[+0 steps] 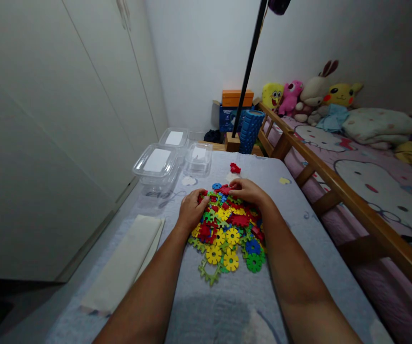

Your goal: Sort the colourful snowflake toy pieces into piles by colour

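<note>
A heap of plastic gear-shaped building pieces (232,236) in red, yellow, green and blue lies on the cloth-covered table between my forearms. At the heap's far left edge is my left hand (192,209), its thumb and fingers closed about a small red piece (205,193). My right hand (248,191) reaches over the far right side, its fingertips closed at a red gear piece (223,189). A blue gear (216,186) lies between the hands. Beyond them sits a separate red piece (235,168). The fingers partly hide what they touch.
Clear lidded plastic boxes (155,165) with white labels stand at the back left. A folded cream cloth (127,263) lies along the left side. A black pole (250,67) rises behind the table. A wooden bed rail (320,177) runs along the right.
</note>
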### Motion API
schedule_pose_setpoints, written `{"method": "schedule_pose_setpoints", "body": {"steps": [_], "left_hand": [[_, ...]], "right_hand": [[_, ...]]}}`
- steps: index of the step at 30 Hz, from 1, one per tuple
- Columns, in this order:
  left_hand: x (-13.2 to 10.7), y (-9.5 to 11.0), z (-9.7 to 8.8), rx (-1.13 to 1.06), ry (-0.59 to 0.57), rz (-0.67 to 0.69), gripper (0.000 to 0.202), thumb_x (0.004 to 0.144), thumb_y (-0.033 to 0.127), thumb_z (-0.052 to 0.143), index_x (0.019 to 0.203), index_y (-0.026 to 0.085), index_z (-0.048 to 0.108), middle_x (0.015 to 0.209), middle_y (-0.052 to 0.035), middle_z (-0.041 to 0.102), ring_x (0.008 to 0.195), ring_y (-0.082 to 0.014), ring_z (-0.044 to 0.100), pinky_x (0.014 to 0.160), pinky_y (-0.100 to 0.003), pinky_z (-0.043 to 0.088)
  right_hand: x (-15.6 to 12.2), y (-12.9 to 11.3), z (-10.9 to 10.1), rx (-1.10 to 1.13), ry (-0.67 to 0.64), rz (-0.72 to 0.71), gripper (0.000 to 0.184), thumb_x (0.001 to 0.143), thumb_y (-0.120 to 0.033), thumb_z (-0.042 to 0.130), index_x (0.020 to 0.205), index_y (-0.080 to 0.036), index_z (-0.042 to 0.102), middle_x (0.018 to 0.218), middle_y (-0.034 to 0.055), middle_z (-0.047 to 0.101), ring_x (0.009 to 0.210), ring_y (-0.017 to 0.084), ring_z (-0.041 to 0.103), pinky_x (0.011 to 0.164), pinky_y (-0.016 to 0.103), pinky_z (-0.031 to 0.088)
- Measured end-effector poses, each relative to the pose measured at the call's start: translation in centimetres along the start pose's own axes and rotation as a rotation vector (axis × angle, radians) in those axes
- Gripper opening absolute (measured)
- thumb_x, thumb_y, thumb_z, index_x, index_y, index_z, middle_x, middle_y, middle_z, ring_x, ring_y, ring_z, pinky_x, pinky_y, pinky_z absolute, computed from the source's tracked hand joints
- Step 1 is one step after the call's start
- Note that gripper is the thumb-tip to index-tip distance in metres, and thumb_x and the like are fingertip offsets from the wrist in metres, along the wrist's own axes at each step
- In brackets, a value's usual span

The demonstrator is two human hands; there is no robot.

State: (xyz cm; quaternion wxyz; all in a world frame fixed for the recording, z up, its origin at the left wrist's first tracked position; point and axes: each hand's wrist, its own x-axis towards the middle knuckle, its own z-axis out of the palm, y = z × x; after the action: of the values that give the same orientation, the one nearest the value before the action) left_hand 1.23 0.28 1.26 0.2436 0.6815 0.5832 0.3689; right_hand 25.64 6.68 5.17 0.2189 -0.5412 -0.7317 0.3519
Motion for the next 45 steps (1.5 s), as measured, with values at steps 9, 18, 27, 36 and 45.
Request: {"method": "schedule_pose_setpoints", "body": {"steps": [9,18,27,36,45], "left_hand": [[0.1,-0.2,0.1,0.005,0.003,-0.001,0.034,0.093,0.040,0.054,0.118,0.021,0.067,0.118,-0.0086,0.072,0.108,-0.0237,0.065,0.101,-0.041,0.048],[0.1,-0.4,0.2,0.001,0.000,-0.008,0.033,0.093,0.040,0.054,0.116,0.021,0.067,0.116,-0.0084,0.073,0.105,-0.0231,0.065,0.097,-0.039,0.049],[0.2,-0.4,0.2,0.000,-0.007,-0.013,0.032,0.093,0.039,0.054,0.116,0.020,0.066,0.119,-0.0090,0.072,0.111,-0.0243,0.065,0.104,-0.042,0.046],[0.1,-0.1,0.0,-0.002,-0.006,-0.017,0.033,0.093,0.039,0.054,0.116,0.021,0.067,0.119,-0.0087,0.072,0.110,-0.0244,0.065,0.103,-0.043,0.047],[0.1,-0.3,0.1,0.012,-0.003,0.006,0.032,0.092,0.039,0.054,0.115,0.021,0.068,0.116,-0.0084,0.073,0.106,-0.0240,0.066,0.100,-0.041,0.048]], "right_hand": [[-0.1,0.6,0.0,0.025,0.082,-0.034,0.024,0.076,-0.039,0.075,0.079,-0.018,0.065,0.068,-0.0027,0.060,0.063,0.013,0.053,0.058,0.023,0.037],[2.2,2.7,-2.1,-0.096,0.620,0.155,0.017,0.078,-0.032,0.071,0.076,-0.019,0.061,0.078,0.0017,0.067,0.073,0.016,0.058,0.068,0.026,0.041],[5.8,5.3,-3.5,-0.350,0.722,0.402,0.011,0.083,-0.029,0.067,0.086,-0.019,0.068,0.095,0.0090,0.071,0.086,0.020,0.062,0.074,0.027,0.044],[6.6,5.9,-2.3,-0.374,0.576,0.440,0.020,0.086,-0.023,0.061,0.100,-0.019,0.074,0.111,0.0117,0.073,0.102,0.022,0.065,0.085,0.028,0.046],[2.2,3.8,-3.1,-0.085,0.494,0.218,0.025,0.078,-0.020,0.061,0.100,-0.015,0.072,0.103,0.0075,0.075,0.090,0.019,0.066,0.081,0.026,0.049]]}}
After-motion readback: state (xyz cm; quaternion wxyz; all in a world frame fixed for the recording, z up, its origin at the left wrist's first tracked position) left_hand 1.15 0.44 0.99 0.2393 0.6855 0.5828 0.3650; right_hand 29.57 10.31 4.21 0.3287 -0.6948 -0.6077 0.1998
